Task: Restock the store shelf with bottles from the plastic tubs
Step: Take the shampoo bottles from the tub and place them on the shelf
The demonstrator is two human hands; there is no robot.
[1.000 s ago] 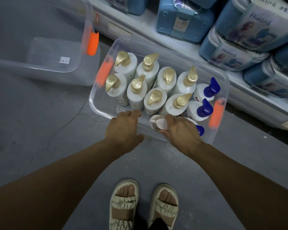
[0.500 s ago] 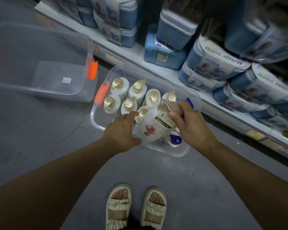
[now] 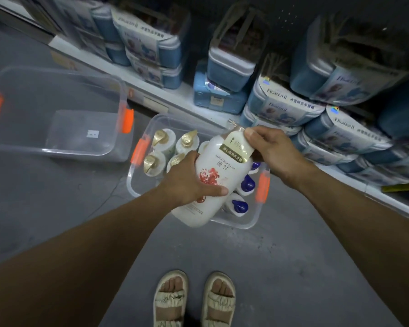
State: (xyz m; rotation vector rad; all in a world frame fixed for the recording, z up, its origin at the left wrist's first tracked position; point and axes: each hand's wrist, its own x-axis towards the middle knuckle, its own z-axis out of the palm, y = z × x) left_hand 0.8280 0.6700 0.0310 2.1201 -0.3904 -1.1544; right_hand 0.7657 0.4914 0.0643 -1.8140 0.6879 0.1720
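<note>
A large white shampoo bottle [image 3: 219, 175] with a gold label and a red flower print is held above the clear plastic tub [image 3: 236, 222]. My left hand [image 3: 191, 182] grips its lower body, thumb across the front. My right hand [image 3: 272, 149] grips its upper end near the pump. The bottle lies tilted, top pointing up and away from me. In the tub stand several white bottles with gold pumps [image 3: 161, 147] on the left and white bottles with blue pumps [image 3: 242, 204] on the right. The tub has orange latches [image 3: 138, 151].
A second clear tub [image 3: 57, 128] with orange latches sits on the grey floor to the left, holding nothing. The low white shelf [image 3: 175, 100] behind carries stacked blue boxed cases [image 3: 283, 102]. My sandalled feet [image 3: 194, 300] stand below the tub.
Both hands lifted the white bottle out of the tub and raised it higher. The view tilted up toward the shelf.
</note>
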